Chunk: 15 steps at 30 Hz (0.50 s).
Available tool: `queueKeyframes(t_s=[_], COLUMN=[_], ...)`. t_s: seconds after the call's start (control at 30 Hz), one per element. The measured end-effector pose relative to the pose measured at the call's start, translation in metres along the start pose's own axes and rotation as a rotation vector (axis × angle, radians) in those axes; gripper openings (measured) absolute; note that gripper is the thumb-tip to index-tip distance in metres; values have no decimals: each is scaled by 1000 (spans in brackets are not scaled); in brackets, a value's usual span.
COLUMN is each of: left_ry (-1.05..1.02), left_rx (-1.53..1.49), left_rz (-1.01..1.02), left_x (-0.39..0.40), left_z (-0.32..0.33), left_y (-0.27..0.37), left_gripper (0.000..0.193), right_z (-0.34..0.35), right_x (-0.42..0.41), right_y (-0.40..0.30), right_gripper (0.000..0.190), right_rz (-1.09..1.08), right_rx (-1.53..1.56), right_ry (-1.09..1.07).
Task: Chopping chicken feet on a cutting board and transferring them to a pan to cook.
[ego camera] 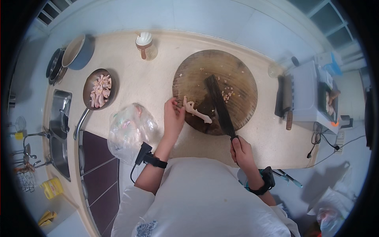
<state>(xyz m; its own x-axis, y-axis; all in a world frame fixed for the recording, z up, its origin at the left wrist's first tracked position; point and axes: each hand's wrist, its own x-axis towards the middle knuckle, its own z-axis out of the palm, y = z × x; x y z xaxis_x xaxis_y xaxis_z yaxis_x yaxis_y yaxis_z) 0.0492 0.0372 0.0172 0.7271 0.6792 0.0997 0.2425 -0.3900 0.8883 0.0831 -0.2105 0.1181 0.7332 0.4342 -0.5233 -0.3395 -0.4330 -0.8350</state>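
Observation:
My right hand (242,151) is closed round the handle of a dark cleaver-like knife (219,103), whose blade reaches over a round wooden chopping board (204,63). A pale chicken foot with its leg (197,112) lies at the board's lower left. Beside its toes, at the board's edge, is my left hand (175,114), fingers bent; whether they touch the foot I cannot tell. Small meat or bone scraps (227,95) are scattered on the board. Left of my left hand sits a clear plastic bag (128,133) with something pinkish in it.
A pan (86,91) holding chicken feet stands at the left, near a blue pot (83,54) and a double sink (60,154). A lidded glass jar (146,49) stands at the back. On the right are a white appliance (303,94), another cleaver (287,94) and loose cables (317,137).

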Motion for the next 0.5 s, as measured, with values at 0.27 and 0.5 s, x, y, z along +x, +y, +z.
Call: queueKeyframes(t_s=[0.27, 0.5], left_ry=[-367, -455], left_rx=[570, 723], left_rz=[-19, -64], left_x=[-19, 5], left_z=[30, 44], left_y=[36, 35], left_gripper=[54, 42], right_z=[-6, -9], right_x=[5, 3], right_y=[8, 5], right_gripper=[41, 38], right_rz=[-47, -29], right_rx=[44, 141], right_ry=[35, 37])
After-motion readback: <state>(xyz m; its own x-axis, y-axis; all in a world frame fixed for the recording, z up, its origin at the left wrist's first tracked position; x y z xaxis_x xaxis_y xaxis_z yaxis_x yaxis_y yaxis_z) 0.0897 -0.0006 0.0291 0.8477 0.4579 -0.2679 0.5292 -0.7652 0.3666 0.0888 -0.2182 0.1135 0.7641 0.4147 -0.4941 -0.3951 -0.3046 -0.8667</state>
